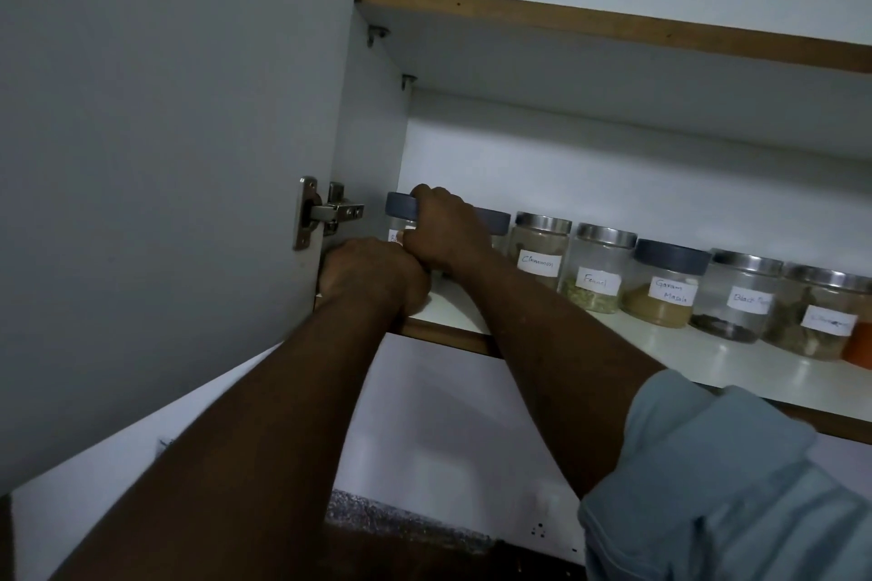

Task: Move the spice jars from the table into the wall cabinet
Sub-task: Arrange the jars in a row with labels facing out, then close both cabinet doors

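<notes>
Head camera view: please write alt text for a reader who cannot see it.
A person's right hand grips a blue-lidded jar at the left end of a wall cabinet shelf, with the left hand below it at the shelf's edge. Labelled spice jars, among them Cinnamon and Fennel, stand in a row to its right.

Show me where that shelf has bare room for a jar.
Bare: the front strip of the shelf, between the jar row and its edge, from the Fennel jar rightward. Crowded: the left corner by the hinge, where left hand and right hand meet at the blue-lidded jar.
</notes>
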`<state>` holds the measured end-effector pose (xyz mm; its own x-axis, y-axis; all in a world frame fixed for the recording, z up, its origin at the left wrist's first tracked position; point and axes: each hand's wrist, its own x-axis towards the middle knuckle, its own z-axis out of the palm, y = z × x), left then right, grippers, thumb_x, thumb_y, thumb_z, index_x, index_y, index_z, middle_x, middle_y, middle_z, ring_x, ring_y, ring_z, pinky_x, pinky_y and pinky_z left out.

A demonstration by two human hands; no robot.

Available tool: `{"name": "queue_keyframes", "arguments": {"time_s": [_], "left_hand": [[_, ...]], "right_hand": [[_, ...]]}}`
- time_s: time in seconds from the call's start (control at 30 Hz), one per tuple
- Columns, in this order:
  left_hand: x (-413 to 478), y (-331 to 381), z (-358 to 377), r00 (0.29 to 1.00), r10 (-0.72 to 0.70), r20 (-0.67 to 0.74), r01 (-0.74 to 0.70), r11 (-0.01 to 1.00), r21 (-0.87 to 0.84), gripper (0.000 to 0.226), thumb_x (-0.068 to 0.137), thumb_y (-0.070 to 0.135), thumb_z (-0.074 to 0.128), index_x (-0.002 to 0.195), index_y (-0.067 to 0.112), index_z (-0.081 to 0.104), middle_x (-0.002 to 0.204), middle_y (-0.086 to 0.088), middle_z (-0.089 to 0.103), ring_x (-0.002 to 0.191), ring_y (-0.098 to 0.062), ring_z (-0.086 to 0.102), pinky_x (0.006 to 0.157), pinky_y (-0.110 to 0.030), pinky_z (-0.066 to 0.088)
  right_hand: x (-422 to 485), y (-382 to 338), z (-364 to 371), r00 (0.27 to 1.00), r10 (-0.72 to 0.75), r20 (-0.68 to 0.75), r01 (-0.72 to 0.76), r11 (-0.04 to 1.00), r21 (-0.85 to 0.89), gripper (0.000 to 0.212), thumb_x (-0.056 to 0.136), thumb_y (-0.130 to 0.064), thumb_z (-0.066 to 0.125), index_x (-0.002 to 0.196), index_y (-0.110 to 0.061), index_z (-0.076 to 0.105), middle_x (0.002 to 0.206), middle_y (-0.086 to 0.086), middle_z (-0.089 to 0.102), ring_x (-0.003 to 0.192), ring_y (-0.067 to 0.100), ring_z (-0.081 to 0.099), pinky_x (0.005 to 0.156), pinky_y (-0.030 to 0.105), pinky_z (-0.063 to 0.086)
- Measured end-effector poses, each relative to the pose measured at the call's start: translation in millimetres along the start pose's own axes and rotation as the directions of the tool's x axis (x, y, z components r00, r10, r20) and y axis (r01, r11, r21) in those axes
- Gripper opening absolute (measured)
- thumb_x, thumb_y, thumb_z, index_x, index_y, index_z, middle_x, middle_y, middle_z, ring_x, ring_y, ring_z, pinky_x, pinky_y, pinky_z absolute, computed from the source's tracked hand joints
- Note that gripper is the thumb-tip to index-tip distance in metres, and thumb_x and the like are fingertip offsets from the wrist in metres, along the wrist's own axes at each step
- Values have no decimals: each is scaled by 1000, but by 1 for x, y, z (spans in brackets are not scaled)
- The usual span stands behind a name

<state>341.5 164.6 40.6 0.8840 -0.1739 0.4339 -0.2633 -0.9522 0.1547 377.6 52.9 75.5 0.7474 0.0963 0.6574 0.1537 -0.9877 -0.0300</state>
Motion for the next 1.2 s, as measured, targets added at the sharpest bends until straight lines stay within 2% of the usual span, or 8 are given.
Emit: {"name": "queue_keyframes", "arguments": {"time_s": [0.23, 0.37, 0.53, 0.63, 0.77, 1.0, 1.1, 1.2], "left_hand": [[-1, -1, -1, 1000, 4, -16, -4, 1000, -18, 43, 93, 49, 59, 119, 16, 67, 116, -7, 69, 106, -26, 64, 76, -34, 40], [-2, -3, 3, 993, -3, -116, -6, 997, -75, 35, 92, 45, 58, 105, 16, 70, 104, -6, 71, 73, -19, 55, 67, -31, 39], [-3, -7, 10, 977, -21, -212, -10, 989, -146, 37, 96, 43, 46, 99, 16, 71, 98, -7, 72, 69, -18, 48, 64, -30, 38], [-8, -7, 9, 965, -36, -261, -8, 986, -164, 31, 93, 41, 54, 96, 15, 72, 93, -8, 72, 66, -19, 48, 61, -29, 38], [-17, -10, 6, 942, -1, -336, -75, 974, -213, 33, 93, 41, 57, 100, 16, 77, 87, -8, 73, 67, -20, 53, 61, -28, 42], [-37, -10, 4, 934, 62, -352, -148, 963, -224, 34, 94, 40, 52, 89, 19, 79, 80, -8, 73, 65, -21, 53, 59, -28, 37], [-62, -10, 9, 924, 90, -371, -188, 953, -238, 34, 96, 33, 50, 86, 15, 77, 79, -13, 70, 74, -29, 58, 63, -32, 45], [-99, -8, 3, 925, 144, -352, -255, 921, -293, 41, 103, 33, 47, 89, 8, 77, 80, -19, 72, 80, -35, 62, 74, -42, 52]], "right_hand": [[-3, -1, 3, 1000, 12, -9, -12, 1000, 28, 60, 86, -29, 70, 139, -13, 49, 130, 14, 58, 114, 34, 60, 89, 39, 50], [-14, -7, -8, 989, 8, -150, 8, 994, 107, 77, 85, -30, 72, 153, -15, 36, 149, 13, 49, 119, 33, 60, 94, 41, 50], [-44, -14, -22, 966, -91, -243, 93, 996, -2, 35, 92, -25, 64, 123, -11, 56, 114, 12, 63, 90, 29, 64, 74, 40, 53], [-66, -10, -26, 991, -39, -132, 32, 998, -56, 19, 98, -27, 58, 107, -11, 61, 99, 10, 70, 87, 28, 65, 66, 34, 46], [-92, -1, -37, 975, 106, 197, -89, 992, -94, 30, 99, -37, 58, 114, -15, 71, 111, 8, 72, 102, 26, 65, 81, 34, 52], [-152, -13, -48, 983, 52, 177, -28, 990, -135, 50, 107, -46, 22, 114, -21, 65, 116, 7, 70, 102, 29, 65, 83, 42, 44], [-175, -17, -55, 974, 58, 220, -19, 984, -176, 54, 103, -56, 34, 142, -23, 50, 144, 5, 57, 127, 30, 55, 97, 45, 42], [-204, -24, -67, 960, 41, 277, 31, 968, -250, 85, 93, -61, 57, 160, -20, 24, 165, 4, 29, 150, 31, 29, 120, 47, 26]]}}
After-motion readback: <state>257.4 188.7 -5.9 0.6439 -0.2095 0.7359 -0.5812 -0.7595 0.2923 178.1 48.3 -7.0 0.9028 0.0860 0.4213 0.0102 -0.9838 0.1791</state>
